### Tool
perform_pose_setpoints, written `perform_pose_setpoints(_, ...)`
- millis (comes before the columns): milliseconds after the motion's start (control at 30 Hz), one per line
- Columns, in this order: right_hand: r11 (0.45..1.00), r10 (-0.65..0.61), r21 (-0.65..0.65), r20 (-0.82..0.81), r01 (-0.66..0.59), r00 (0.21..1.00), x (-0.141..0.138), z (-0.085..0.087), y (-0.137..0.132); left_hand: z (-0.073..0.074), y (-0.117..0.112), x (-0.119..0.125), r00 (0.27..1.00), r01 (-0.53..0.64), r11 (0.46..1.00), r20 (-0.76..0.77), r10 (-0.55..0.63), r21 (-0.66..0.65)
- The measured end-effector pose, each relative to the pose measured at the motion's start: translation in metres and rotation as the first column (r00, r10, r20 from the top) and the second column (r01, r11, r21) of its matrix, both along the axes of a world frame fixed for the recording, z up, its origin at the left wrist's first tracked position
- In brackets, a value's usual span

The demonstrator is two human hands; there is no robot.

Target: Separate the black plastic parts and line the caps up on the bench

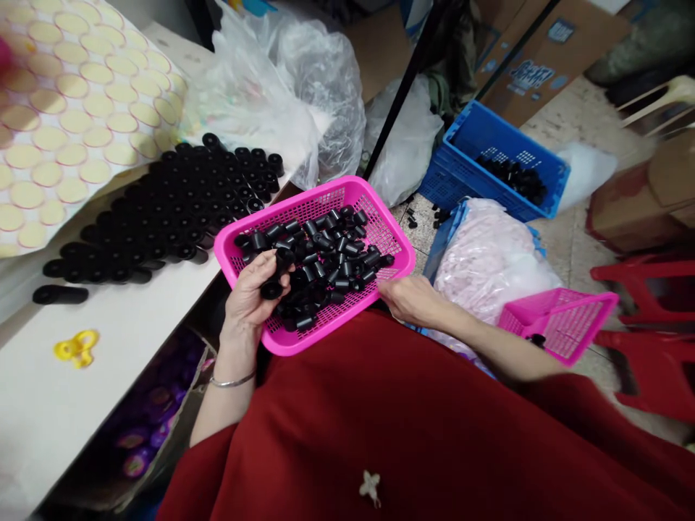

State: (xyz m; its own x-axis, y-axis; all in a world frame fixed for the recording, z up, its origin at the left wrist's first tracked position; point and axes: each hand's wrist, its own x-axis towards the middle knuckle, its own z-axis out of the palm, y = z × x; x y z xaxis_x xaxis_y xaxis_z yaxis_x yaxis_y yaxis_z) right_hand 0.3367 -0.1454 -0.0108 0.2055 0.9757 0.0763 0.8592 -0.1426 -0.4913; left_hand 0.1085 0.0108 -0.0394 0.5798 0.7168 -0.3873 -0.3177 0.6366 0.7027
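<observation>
A pink plastic basket (394,224) rests tilted in front of my body, holding many short black plastic caps (320,271). Over its left side, my left hand (254,286) is closed around a couple of black caps (271,290). My right hand (407,298) has its fingers curled at the basket's right corner, gripping the rim; the fingertips are partly hidden. To the left, rows of black cylindrical tubes (163,210) are packed together on the white table (124,325), and one tube (59,294) lies apart from them.
A yellow plastic piece (77,349) lies on the table near a sheet printed with circles (70,87). Clear plastic bags (320,79) stand behind. At right are a blue crate (489,155) with black parts, a smaller pink basket (565,322) and red stools (651,362).
</observation>
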Motion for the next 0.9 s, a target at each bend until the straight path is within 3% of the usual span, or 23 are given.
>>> perform_pose_setpoints(100, 0.975, 0.072, -0.220, 0.143, -0.039, 0.987, -0.015, -0.004, 0.042, 0.000, -0.006, -0.001, 1.000, -0.001, 1.000, -0.024, 0.001, -0.027)
perform_pose_setpoints(200, 0.927, 0.010, -0.367, 0.242, 0.083, 0.970, -0.035, -0.009, 0.071, 0.001, -0.009, -0.003, 0.998, 0.014, 0.998, -0.059, -0.017, -0.053)
perform_pose_setpoints(300, 0.858, 0.025, -0.502, 0.253, 0.109, 0.967, -0.041, -0.019, 0.076, -0.001, -0.011, -0.003, 0.997, 0.026, 0.996, -0.067, -0.031, -0.081)
perform_pose_setpoints(367, 0.847, 0.030, -0.524, 0.210, 0.087, 0.977, -0.036, -0.028, 0.073, -0.003, -0.013, -0.002, 0.998, 0.021, 0.995, -0.055, -0.026, -0.093)
perform_pose_setpoints(467, 0.913, -0.025, -0.406, 0.061, 0.047, 0.998, -0.024, -0.038, 0.068, -0.003, -0.015, 0.001, 1.000, 0.023, 0.995, -0.018, -0.025, -0.094)
perform_pose_setpoints(567, 0.993, 0.048, -0.094, -0.279, -0.077, 0.959, -0.018, -0.038, 0.067, 0.001, -0.018, 0.004, 0.999, 0.053, 0.994, 0.012, -0.053, -0.092)
perform_pose_setpoints(667, 0.973, 0.230, 0.171, -0.593, -0.158, 0.771, -0.026, -0.026, 0.067, 0.007, -0.019, 0.009, 0.998, 0.059, 0.989, 0.005, -0.059, -0.134)
perform_pose_setpoints(767, 0.945, 0.328, 0.265, -0.724, -0.194, 0.607, -0.040, -0.013, 0.065, 0.010, -0.017, 0.012, 1.000, 0.012, 0.985, -0.025, -0.017, -0.170)
perform_pose_setpoints(833, 0.924, 0.381, 0.308, -0.703, -0.225, 0.600, -0.048, -0.007, 0.063, 0.011, -0.016, 0.014, 0.999, -0.025, 0.988, -0.050, 0.018, -0.150)
perform_pose_setpoints(900, 0.894, 0.444, 0.355, -0.611, -0.274, 0.655, -0.053, -0.003, 0.061, 0.010, -0.017, 0.017, 0.994, -0.080, 0.992, -0.080, 0.073, -0.094)
